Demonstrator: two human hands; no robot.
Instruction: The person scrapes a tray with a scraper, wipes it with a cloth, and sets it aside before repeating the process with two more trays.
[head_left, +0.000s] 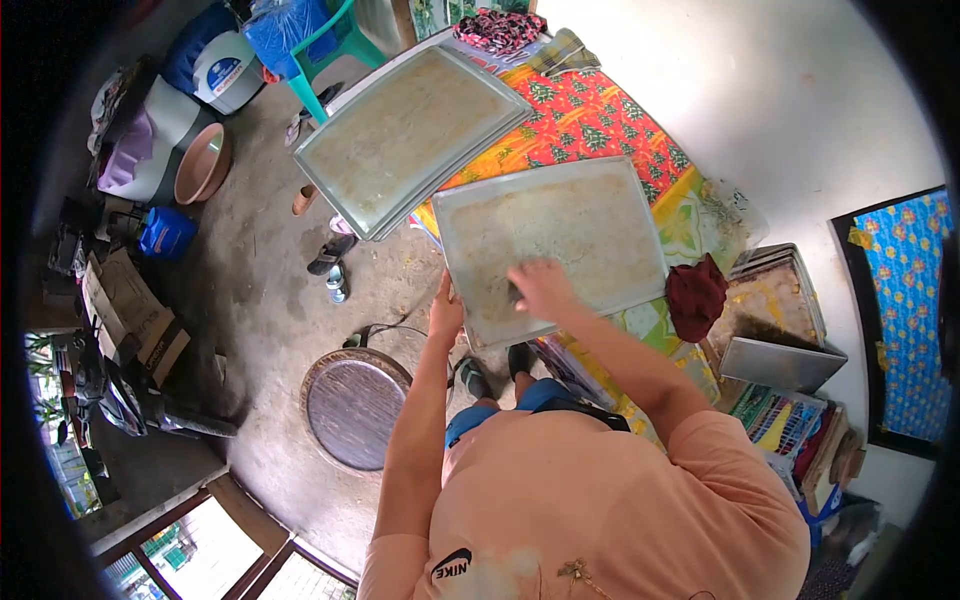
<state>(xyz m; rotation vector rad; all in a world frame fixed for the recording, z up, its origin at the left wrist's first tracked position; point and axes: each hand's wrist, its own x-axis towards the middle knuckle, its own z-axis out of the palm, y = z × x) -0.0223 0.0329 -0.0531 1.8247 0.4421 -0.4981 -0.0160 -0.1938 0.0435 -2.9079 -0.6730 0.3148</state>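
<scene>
A flat metal baking tray point(560, 225) with stained, greyish metal lies at an angle on the cloth-covered table before me. My left hand point(445, 312) holds its left edge near the front corner. My right hand point(545, 290) is down on the tray's surface, left of its middle, with fingers bent together over a small dark patch; I cannot tell what they hold. Farther back, a stack of similar trays point(415, 135) reaches past the table's left edge. A dark red cloth point(696, 297) sits by the tray's right side.
The tablecloth point(600, 125) is red and patterned. More stained trays point(770, 310) lean by the wall on the right, above books and a rack. On the floor are a round wooden stool point(357, 410), slippers point(332, 254) and a cardboard box point(135, 315). A green chair point(345, 45) stands behind.
</scene>
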